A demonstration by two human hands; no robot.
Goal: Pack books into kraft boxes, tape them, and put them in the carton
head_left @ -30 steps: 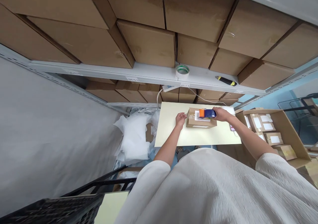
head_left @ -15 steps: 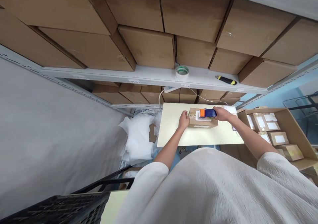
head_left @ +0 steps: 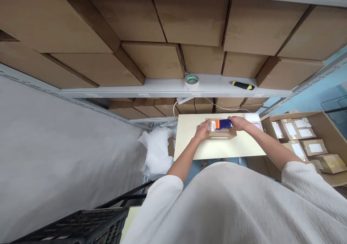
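Observation:
A small cardboard box (head_left: 221, 135) with white labels sits on the pale yellow tabletop (head_left: 189, 148). My right hand (head_left: 238, 123) is closed around the handle of a blue and orange tape dispenser (head_left: 224, 123). The dispenser's orange end is over the top of the box, towards its left side. At the box's left end, my left hand (head_left: 202, 131) grips it, with fingers over the upper edge. Part of the box top is hidden under the dispenser.
A tape roll (head_left: 191, 81) and a utility knife (head_left: 242, 85) lie on the grey shelf (head_left: 162, 87) ahead. To the right, a large carton (head_left: 332, 130) holds several labelled boxes. White packing material (head_left: 157, 148) is heaped left of the table; a black crate (head_left: 100, 224) stands lower left.
My left hand has moved further onto the box's left end, its fingers now over the top edge. The dispenser has shifted slightly left over the box. The camera view has turned a little.

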